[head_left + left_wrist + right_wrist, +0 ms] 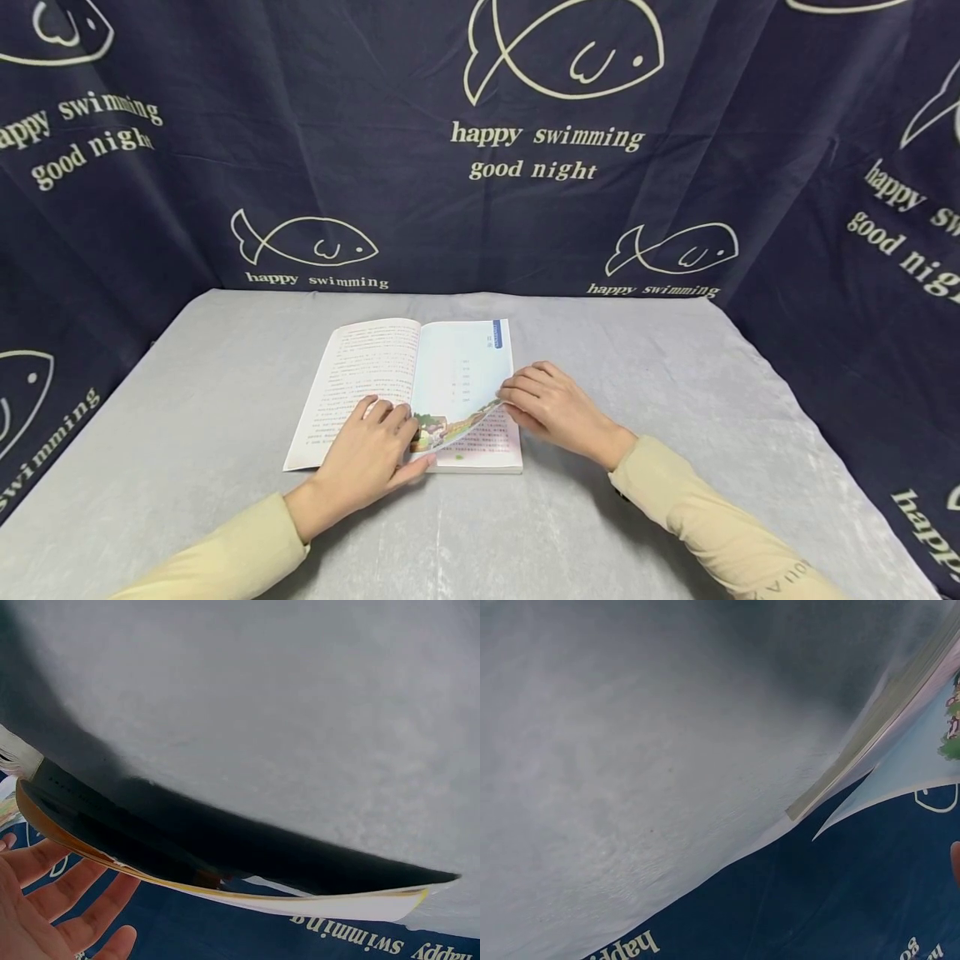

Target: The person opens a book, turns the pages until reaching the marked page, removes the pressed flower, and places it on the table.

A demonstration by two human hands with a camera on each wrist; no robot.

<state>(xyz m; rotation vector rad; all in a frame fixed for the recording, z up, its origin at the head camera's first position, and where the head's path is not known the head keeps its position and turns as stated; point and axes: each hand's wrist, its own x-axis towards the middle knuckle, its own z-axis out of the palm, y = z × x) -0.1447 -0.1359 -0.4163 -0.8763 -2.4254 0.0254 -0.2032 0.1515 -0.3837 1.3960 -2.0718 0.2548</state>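
An open book (367, 358) lies on the table, small print covering its left page. My left hand (366, 457) rests on the lower part of that page, fingers spread, thumb near the book's bottom edge. On the right side, a pale blue page (450, 358) with a colourful picture along its foot is lifted at its lower right corner. My right hand (562, 412) pinches that page's outer edge, and a printed page shows below it. The left wrist view shows the left fingers (82, 896) against the book; the right wrist view catches the raised page (900, 776) and one fingertip.
A grey cloth covers the table (630, 350). Dark blue curtains (420, 167) with white fish outlines and lettering hang behind it and along both sides.
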